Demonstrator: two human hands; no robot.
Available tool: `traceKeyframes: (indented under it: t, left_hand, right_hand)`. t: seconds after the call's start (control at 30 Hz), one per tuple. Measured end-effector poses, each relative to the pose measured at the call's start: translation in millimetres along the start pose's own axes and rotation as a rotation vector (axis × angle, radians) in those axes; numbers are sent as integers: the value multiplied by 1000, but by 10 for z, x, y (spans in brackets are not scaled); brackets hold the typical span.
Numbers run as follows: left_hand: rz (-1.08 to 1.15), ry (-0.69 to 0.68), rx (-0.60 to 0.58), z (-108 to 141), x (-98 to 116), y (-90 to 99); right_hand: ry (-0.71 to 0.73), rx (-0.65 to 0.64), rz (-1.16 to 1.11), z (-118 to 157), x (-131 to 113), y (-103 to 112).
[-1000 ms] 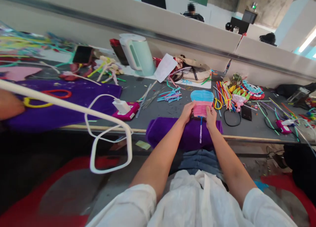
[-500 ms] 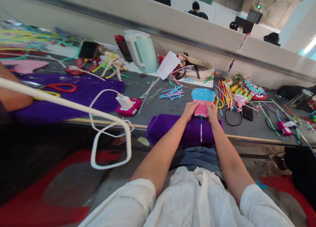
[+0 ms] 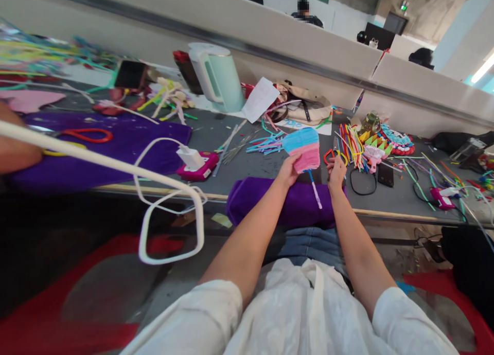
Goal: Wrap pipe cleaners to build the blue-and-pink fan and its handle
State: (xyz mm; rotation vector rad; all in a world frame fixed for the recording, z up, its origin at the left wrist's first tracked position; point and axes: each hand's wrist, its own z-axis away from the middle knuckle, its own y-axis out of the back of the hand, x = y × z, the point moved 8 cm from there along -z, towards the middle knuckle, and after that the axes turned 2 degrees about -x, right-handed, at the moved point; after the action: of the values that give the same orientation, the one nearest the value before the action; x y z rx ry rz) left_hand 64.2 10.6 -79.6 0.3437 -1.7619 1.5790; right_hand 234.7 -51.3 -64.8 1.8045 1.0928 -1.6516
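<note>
My left hand (image 3: 288,172) is closed on the lower left edge of a flat fan-shaped pipe-cleaner piece (image 3: 307,158), light blue above and pink below. Its thin blue and white stem hangs over a rolled purple cloth (image 3: 266,195) at the table edge. My right hand (image 3: 337,174) is off the piece, fingers curled, right by the handles of a pair of scissors (image 3: 335,142) with orange and yellow loops. Whether those fingers hold anything is hidden. Behind the piece lies a bunch of blue and pink pipe cleaners (image 3: 266,145).
A mint kettle (image 3: 221,80) stands at the back. Right of the scissors lie colourful pipe cleaners (image 3: 352,145), a black loop (image 3: 363,184) and a phone (image 3: 385,175). To the left are a pink power socket (image 3: 200,169), a white tube frame (image 3: 172,261) and another person's arm (image 3: 17,152).
My right hand has let go of the fan-shaped piece and moved right to the scissors. My left hand has shifted slightly left, and the piece has tilted, its stem swinging right.
</note>
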Motion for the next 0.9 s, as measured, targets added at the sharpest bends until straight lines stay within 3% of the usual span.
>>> traceKeyframes:
  t: [0.1,0.23,0.47,0.57,0.73,0.83,0.9]
  left_hand:
    - [82,57,47,-7,-5,58]
    - [100,78,92,-6,17,88]
    - [142,34,56,-182,85,-52]
    - [172,-17,81,-285,161,-18]
    - [276,-114,151,-390,340,139]
    - [292,-103,164,-498,367,155]
    - [269,-90,160,-611,356,137]
  right_hand:
    - [90,11,62,14,-68,44]
    - [79,-37,44,31,-44,-41]
    - [-85,-220,-105,-94,71,-539]
    - [-54,-255,-3,-66,100,-683]
    - [63,-465,274,121,147,-894]
    - [51,-421,222,34,143,-944]
    - [-52,-352,96,-129,183,-988]
